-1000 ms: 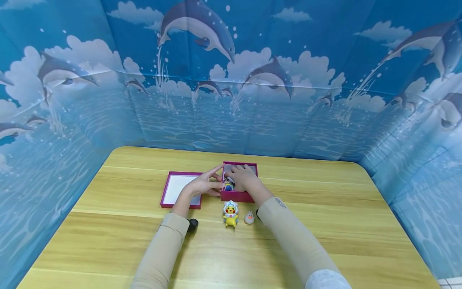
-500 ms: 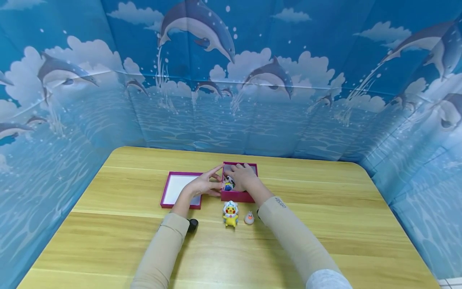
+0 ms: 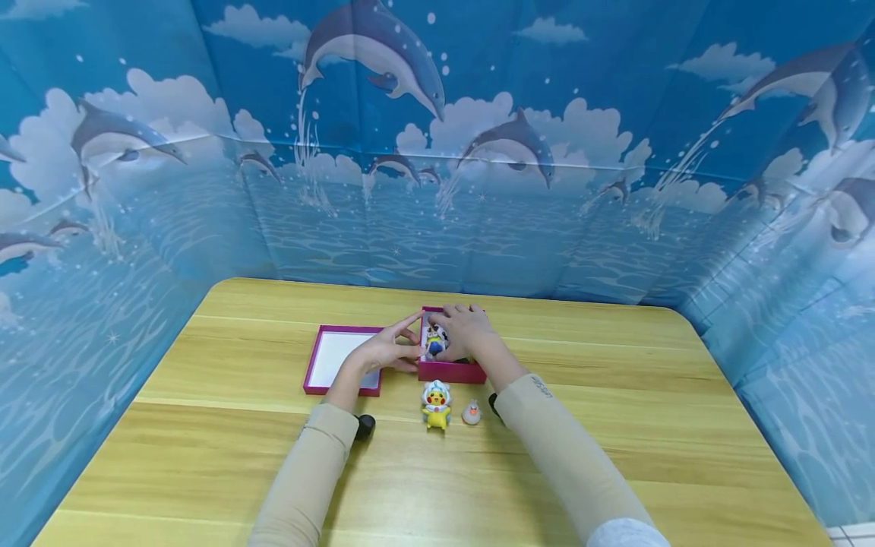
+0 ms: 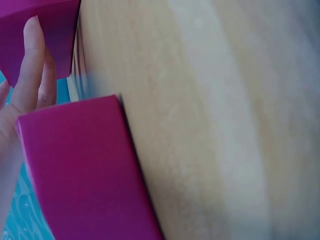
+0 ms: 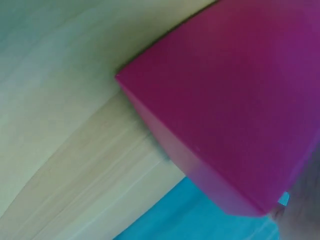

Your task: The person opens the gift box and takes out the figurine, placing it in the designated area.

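An open magenta box (image 3: 451,371) stands on the table, seen also as a magenta wall in both wrist views. My left hand (image 3: 386,351) is spread against the box's left side; in the left wrist view its straight fingers (image 4: 33,60) touch the outer wall. My right hand (image 3: 468,333) reaches into the box from above, index finger and thumb bent around a small yellow-and-blue toy figure (image 3: 434,343). A black-and-white patch shows beside that figure, partly behind the hand. Most of the box's inside is hidden under the right hand.
Left of the box lies its magenta-edged lid (image 3: 330,360), white inside up, partly under the left forearm. In front of the box stand a yellow Pikachu figure (image 3: 436,406) in a white hood and a small grey duck toy (image 3: 472,412). A dolphin-print curtain (image 3: 437,228) surrounds the table.
My right hand has shifted slightly up and rightward over the box, and the yellow-and-blue figure has moved a little with it, showing more. My left hand keeps its place.
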`<action>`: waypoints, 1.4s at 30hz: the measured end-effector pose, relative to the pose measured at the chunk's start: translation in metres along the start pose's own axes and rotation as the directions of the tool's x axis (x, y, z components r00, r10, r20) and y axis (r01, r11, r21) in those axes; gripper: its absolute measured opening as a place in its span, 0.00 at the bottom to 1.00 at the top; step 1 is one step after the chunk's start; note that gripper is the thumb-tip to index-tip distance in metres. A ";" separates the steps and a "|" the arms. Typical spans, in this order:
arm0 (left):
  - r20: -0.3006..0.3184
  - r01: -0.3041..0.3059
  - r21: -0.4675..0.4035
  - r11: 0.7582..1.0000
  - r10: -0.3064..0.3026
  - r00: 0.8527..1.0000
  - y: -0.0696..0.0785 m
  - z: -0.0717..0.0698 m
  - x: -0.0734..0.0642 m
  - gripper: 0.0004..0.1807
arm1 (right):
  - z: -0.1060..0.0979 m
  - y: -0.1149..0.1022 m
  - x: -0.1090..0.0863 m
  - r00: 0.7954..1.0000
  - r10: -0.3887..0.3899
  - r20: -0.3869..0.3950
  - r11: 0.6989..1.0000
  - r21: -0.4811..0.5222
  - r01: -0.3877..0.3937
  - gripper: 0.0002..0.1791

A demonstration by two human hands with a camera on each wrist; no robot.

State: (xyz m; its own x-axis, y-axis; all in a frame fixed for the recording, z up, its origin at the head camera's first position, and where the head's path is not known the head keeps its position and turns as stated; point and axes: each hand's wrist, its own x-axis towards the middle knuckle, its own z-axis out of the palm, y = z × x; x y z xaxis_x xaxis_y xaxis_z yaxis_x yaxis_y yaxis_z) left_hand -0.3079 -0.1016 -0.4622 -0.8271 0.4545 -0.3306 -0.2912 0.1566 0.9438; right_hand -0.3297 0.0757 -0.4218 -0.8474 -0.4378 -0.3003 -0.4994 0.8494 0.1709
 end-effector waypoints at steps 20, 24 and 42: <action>-0.010 -0.005 0.010 1.000 0.005 1.000 -0.001 0.000 0.000 0.40 | -0.017 0.014 -0.037 0.985 0.036 -0.170 0.965 0.261 0.010 0.44; -0.014 -0.006 0.016 1.000 0.006 1.000 -0.001 0.001 0.001 0.40 | -0.014 0.011 -0.047 0.975 0.040 -0.218 0.955 0.294 0.027 0.43; 0.000 -0.028 0.019 0.999 0.028 1.000 -0.001 0.000 0.000 0.40 | 0.005 -0.016 -0.094 0.934 0.017 -0.356 0.960 0.267 0.084 0.42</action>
State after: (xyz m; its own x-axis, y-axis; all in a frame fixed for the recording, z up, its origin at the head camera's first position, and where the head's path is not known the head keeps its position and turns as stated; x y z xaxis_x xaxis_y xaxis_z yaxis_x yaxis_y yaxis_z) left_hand -0.3077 -0.1022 -0.4633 -0.8350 0.4585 -0.3042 -0.2589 0.1605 0.9525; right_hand -0.2412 0.1048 -0.4007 -0.8645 -0.4995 0.0569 -0.5026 0.8572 -0.1123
